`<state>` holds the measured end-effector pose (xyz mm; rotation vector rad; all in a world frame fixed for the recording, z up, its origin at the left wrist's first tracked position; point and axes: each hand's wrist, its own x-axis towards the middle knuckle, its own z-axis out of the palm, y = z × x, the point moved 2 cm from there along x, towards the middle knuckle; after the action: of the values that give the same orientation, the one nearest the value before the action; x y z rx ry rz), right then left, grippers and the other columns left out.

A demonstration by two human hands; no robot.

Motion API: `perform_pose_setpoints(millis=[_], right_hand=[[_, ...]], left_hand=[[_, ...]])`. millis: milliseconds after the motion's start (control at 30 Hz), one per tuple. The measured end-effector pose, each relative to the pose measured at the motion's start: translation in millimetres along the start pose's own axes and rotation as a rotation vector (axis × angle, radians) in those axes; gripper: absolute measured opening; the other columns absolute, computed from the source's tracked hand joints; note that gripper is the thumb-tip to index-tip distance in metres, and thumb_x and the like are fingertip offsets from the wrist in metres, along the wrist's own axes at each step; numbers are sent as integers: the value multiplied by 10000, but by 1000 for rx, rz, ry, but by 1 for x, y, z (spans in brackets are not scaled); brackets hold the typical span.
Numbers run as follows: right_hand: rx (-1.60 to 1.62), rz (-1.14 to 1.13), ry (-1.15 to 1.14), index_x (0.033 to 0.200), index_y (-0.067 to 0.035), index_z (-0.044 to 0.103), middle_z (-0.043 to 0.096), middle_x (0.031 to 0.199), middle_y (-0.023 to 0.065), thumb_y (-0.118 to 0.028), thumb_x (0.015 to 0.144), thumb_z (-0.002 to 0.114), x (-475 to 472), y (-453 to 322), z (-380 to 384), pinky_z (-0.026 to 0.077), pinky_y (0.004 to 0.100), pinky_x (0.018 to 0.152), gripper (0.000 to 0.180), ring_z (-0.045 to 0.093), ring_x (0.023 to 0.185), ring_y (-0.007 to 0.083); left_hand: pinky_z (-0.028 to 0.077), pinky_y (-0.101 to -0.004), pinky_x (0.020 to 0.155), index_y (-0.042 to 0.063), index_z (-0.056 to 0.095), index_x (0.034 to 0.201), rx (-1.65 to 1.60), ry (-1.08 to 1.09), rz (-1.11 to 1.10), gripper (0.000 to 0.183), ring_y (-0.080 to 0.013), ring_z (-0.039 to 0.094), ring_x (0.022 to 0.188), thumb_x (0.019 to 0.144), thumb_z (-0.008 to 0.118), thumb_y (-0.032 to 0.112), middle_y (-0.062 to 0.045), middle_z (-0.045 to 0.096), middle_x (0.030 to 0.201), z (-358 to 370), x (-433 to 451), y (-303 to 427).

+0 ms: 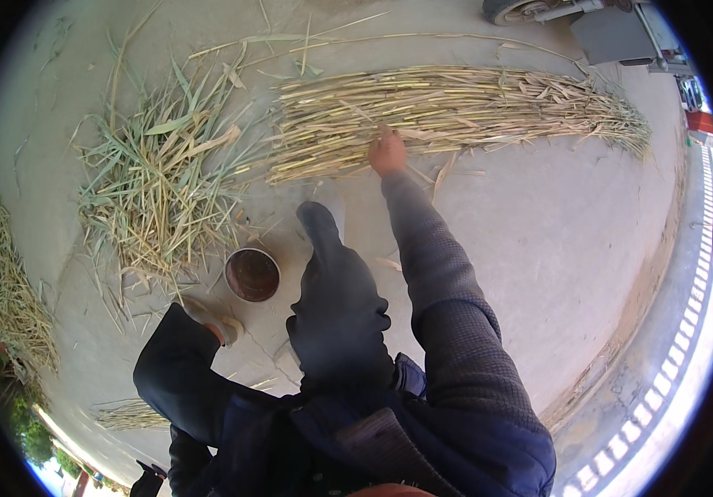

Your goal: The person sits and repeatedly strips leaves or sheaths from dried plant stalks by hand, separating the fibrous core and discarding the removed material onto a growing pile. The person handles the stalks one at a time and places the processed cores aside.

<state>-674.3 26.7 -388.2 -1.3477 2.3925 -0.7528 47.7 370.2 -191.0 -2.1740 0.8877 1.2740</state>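
My right hand (pixel 387 152) reaches forward to the near side of a long layer of cut reed-like stalks (pixel 456 105) on the concrete floor. Its fingers are curled among the stalks and dry leaves; whether they grip one is hidden. The stalks lie side by side across my front, cut ends at the left and feathery tops at the right. My left hand is out of view. Left of the layer lies a loose heap of green and straw-coloured leaves and stems (pixel 157 180).
A round container (pixel 252 275) with a reddish-brown inside stands beside my bent legs (pixel 337 304). More straw (pixel 5 267) is piled at the far left, and thin stalks (pixel 132 415) lie behind my left knee. A wheeled vehicle (pixel 611 31) stands at the top right.
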Motion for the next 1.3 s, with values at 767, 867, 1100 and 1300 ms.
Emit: perform_pose_setpoints(millis=[767,867,1100,1300], right_hand=[[-646,-512,51,920,-135,707,675,924,75,-100,760,650,15,-32,-136,463,428,827,173,633,984,273],[-648,-519,43,984,-109,681,641,942,74,-121,812,629,18,-62,-180,465,438,842,180,623,967,269],[-211,-955,84,1023,-92,674,630,904,75,-185,892,664,-15,-182,-270,459,420,812,160,617,911,284],[-17,-1106,39,1036,-71,673,613,883,93,-132,893,665,-76,-280,-299,462,418,776,155,601,856,307]], left_hand=[[535,-383,851,130,724,1110,-59,214,240,283,-356,690,941,880,681,290,-136,739,1044,-79,73,0],[537,-379,840,128,728,1102,-170,360,454,272,-358,695,924,886,676,285,-138,743,1029,-139,80,-1],[539,-429,810,64,690,1018,196,1026,760,232,-333,682,895,819,753,166,-140,706,982,-260,-45,117],[491,-397,834,58,677,1061,373,1510,1356,278,-293,655,953,817,783,137,-86,710,1045,-249,-251,272]])
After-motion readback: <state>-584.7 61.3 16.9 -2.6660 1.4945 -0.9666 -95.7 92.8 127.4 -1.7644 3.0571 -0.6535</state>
